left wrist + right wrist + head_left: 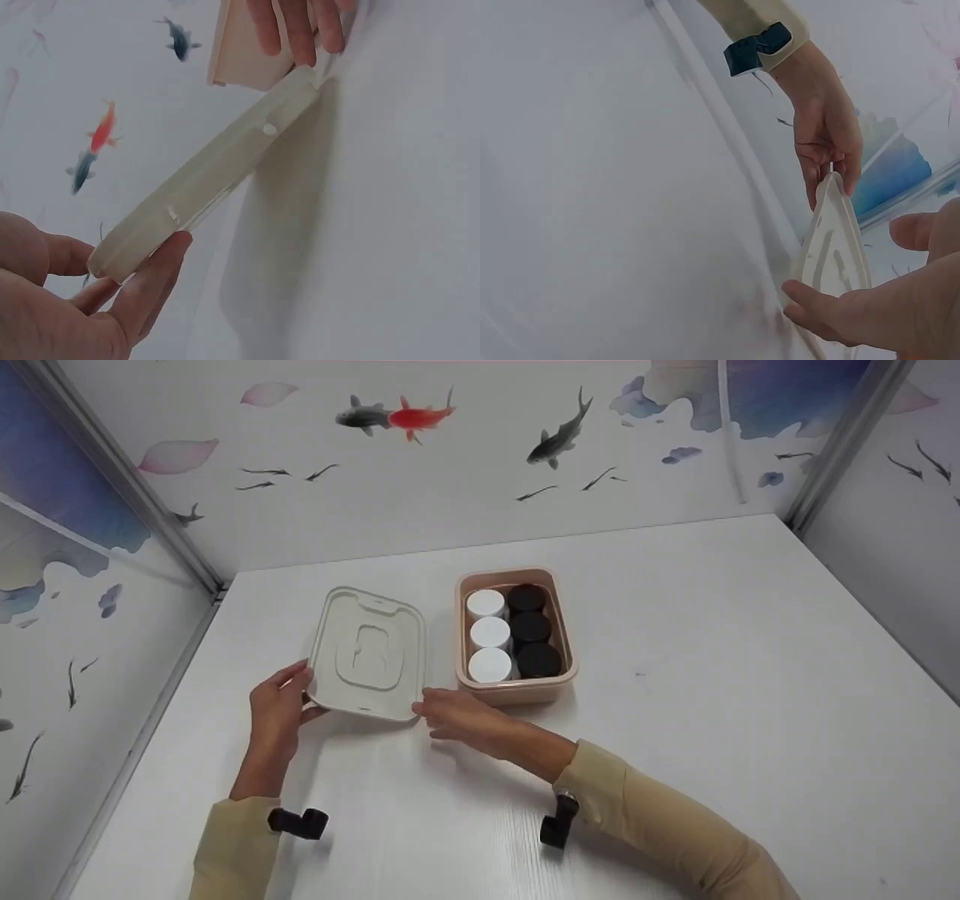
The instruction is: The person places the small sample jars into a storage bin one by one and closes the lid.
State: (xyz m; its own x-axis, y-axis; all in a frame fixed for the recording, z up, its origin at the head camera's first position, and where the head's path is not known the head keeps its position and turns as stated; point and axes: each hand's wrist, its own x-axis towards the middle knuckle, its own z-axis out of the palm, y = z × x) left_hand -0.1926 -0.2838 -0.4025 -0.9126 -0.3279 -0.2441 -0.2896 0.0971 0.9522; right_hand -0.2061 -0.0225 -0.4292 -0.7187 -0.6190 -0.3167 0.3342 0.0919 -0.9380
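A pale cream box lid [409,660] is held tilted above the table, its recessed face with a rounded-square ridge turned up. My left hand [277,709] pinches its near left corner, thumb on one face and fingers on the other in the left wrist view. At the near right corner is my right hand [465,720], its fingertips touching the lid's edge. In the right wrist view that hand's thumb [911,231] stands away from the lid [859,255]. Just right of the lid stands a pink box [517,694], uncovered, with white-topped jars [490,633] and black-topped jars [530,628] in two rows.
The white table [712,697] reaches to a back wall [480,510] printed with fish and petals. Similar printed panels stand at left [60,660] and right. A small black device [300,823] is strapped at each sleeve cuff.
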